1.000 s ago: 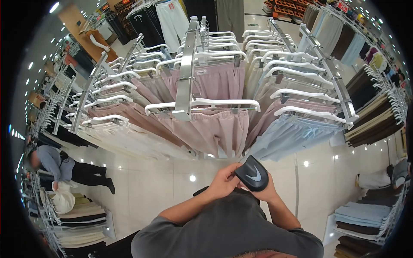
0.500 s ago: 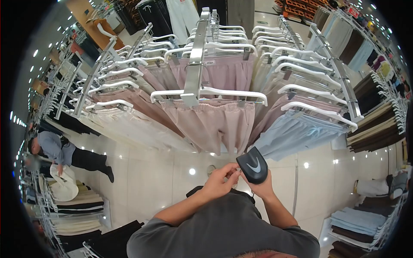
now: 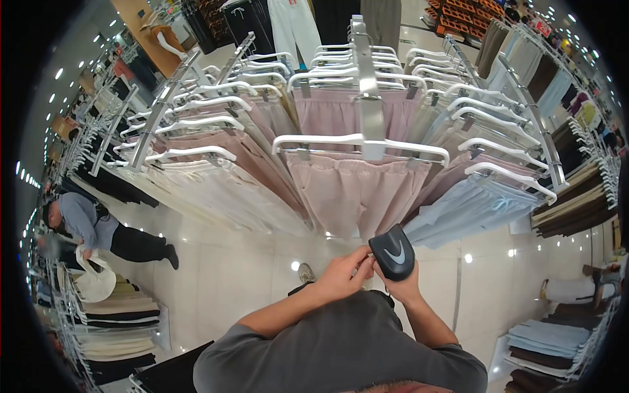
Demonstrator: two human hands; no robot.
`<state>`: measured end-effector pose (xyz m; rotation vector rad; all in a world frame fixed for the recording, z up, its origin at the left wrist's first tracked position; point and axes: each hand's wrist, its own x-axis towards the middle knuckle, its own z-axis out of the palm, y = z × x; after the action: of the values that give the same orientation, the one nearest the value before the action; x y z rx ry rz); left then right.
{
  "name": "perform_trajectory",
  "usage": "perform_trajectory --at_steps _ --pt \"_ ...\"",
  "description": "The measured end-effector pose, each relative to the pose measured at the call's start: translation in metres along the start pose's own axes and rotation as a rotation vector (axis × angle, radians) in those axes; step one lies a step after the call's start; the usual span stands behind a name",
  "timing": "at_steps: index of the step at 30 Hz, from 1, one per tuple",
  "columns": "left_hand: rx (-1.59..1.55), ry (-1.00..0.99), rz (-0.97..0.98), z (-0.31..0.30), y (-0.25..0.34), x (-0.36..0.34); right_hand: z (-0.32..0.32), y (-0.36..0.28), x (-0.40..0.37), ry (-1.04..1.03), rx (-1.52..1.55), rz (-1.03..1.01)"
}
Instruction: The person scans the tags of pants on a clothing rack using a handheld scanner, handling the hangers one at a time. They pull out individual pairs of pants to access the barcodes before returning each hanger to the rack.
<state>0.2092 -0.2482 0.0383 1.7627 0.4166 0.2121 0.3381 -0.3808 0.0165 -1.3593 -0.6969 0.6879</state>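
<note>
A dark handheld device [image 3: 393, 254] with a grey curved mark on top is held by my right hand [image 3: 403, 286], whose fingers are wrapped round it from below. My left hand [image 3: 342, 275] is closed, fingertips pinched together beside the device's left edge; what they hold, if anything, is too small to name. Just beyond both hands, pale pink trousers [image 3: 357, 190] hang from a white hanger [image 3: 321, 140] on the centre rail's front end. Light blue trousers [image 3: 468, 206] hang to the right, cream trousers [image 3: 209, 190] to the left.
Metal rails [image 3: 534, 124] full of hangers stand on both sides. At the far left a person [image 3: 98, 229] holds a white garment [image 3: 95, 278] near folded trousers [image 3: 121, 314]. Folded blue trousers [image 3: 547, 337] lie at the lower right. The tiled floor [image 3: 229, 281] is glossy.
The clothes racks have shifted right in view as the camera turned. Both hands and the device sit slightly further right, still close together. A shoe shows more clearly below.
</note>
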Motion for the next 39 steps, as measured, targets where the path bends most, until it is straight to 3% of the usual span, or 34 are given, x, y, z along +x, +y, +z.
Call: perform_trajectory --at_steps 11,16,26,39 --pt "-0.026 0.027 0.101 -0.091 -0.028 -0.029 0.104 0.001 0.016 0.075 0.037 0.044" --pt "-0.113 0.032 0.152 -0.124 -0.043 -0.045 0.136 0.002 0.021 -0.016 0.033 0.065" --pt "-0.142 0.031 0.173 -0.2 -0.073 -0.084 0.234 0.003 0.023 0.016 0.104 0.012" --pt "-0.065 0.059 0.21 -0.257 -0.094 -0.124 0.304 0.022 0.017 -0.033 0.101 -0.038"
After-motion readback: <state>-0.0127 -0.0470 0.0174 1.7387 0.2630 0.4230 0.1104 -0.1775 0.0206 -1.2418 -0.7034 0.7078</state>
